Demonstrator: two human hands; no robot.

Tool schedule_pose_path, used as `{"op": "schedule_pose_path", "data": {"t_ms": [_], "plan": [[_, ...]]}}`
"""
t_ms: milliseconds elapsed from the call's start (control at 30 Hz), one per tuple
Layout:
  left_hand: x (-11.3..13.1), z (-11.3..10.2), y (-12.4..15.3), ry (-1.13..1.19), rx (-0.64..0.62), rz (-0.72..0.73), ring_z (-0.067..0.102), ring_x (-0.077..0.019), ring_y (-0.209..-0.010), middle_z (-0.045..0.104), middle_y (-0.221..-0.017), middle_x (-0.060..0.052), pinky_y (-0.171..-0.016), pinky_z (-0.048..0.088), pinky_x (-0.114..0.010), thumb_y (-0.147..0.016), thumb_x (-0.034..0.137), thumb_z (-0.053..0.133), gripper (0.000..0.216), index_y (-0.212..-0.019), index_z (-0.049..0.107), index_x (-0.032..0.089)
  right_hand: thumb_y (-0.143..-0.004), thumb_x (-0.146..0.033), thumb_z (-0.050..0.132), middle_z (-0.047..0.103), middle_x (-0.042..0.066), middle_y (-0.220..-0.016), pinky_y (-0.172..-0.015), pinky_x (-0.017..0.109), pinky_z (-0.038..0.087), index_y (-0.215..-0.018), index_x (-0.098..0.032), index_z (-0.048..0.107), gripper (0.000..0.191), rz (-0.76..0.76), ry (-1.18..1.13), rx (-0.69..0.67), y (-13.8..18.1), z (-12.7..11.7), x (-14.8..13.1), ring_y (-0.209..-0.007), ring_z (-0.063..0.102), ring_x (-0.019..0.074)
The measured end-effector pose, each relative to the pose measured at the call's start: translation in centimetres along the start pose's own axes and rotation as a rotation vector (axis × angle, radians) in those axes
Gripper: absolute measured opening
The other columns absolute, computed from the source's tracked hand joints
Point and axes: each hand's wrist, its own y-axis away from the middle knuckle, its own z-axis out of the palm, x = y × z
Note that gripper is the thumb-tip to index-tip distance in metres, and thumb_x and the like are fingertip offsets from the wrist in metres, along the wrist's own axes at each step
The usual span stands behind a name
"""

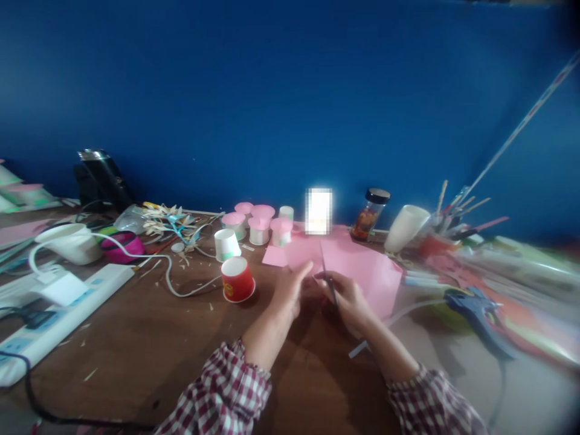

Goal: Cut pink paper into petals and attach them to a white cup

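Observation:
My left hand (pixel 290 289) holds a piece of pink paper (pixel 302 251) by its near edge, the thumb on top. My right hand (pixel 348 301) is closed around a slim dark tool, seemingly scissors (pixel 333 291), whose narrow tip points away from me along the paper. Both hands are close together above the brown table. Beyond and right of them lies a larger pink sheet (pixel 371 272). A red paper cup (pixel 238 281) stands left of my left hand, with a white paper cup (pixel 225 246) behind it.
Several small cups topped with pink paper discs (pixel 263 212) stand toward the wall. A glass jar (pixel 369 217) and white cup (pixel 405 228) stand behind the sheet. A blue glue gun (pixel 480 314) lies right, its cord trailing. A power strip (pixel 97 296) and cables occupy the left.

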Motion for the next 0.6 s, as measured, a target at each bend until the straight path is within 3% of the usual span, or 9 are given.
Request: {"op": "schedule_pose_path", "data": {"t_ms": [200, 600], "plan": [[-0.47, -0.22, -0.3, -0.01, -0.028, -0.014, 0.06, -0.0137, -0.053, 0.066, -0.067, -0.004, -0.051, 0.048, -0.026, -0.06, 0.027, 0.078, 0.033, -0.084, 0.064, 0.01, -0.081, -0.043, 0.064, 0.063, 0.001, -0.066, -0.052, 0.025, 0.048, -0.106, -0.015, 0.066, 0.038, -0.006, 0.0, 0.002, -0.05, -0.11, -0.11, -0.058, 0.059, 0.0154], [-0.41, -0.22, -0.31, 0.002, -0.001, -0.02, 0.059, -0.0114, -0.051, 0.064, -0.063, -0.002, -0.049, 0.047, -0.022, -0.059, 0.025, 0.079, 0.03, -0.081, 0.065, 0.01, -0.081, -0.042, 0.064, 0.065, 0.002, -0.068, -0.053, 0.025, 0.049, -0.108, -0.014, 0.065, 0.039, -0.022, -0.028, 0.005, -0.03, 0.03, 0.14, -0.057, 0.059, 0.015]]}}
